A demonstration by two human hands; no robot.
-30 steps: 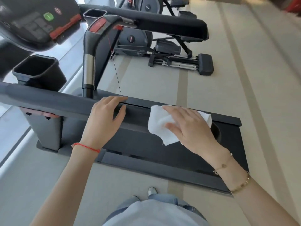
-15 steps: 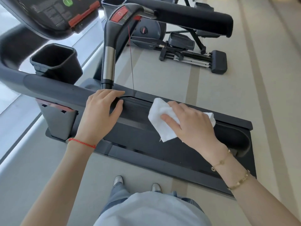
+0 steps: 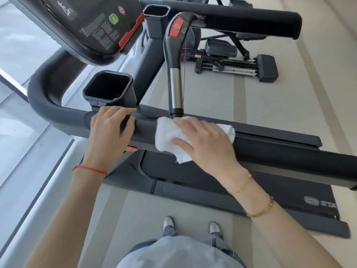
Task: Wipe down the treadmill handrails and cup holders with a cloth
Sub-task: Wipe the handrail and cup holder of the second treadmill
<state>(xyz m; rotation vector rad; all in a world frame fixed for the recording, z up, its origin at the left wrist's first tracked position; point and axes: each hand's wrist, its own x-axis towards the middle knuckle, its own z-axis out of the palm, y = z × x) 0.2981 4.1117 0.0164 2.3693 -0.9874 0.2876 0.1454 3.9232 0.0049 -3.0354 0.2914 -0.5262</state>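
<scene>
White cloth [image 3: 170, 138] lies draped over the near handrail [image 3: 280, 151], just below the foot of the upright grip post [image 3: 174, 74], and the right hand [image 3: 204, 144] presses it flat there with fingers spread and nearly straight, not curled around it. The left hand [image 3: 108, 130] rests on the same rail a little further from the post, toward the bend, fingers loosely extended over the top and thumb apart, holding nothing. Judging by this, the wipe is midway along the near rail; no sheen or streak shows which stretches are finished, so that cannot be told. The far handrail [image 3: 251, 18] beyond the post looks untouched, and both cup holders seem still to do: 1 cup holder [image 3: 108, 88] just beside the post toward the console [image 3: 87, 26], and a second cup holder [image 3: 157, 18] further off behind it. Counted: 1 cloth, 2 hands, 2 handrails, 2 cup holders, 1 post, 1 console.
</scene>
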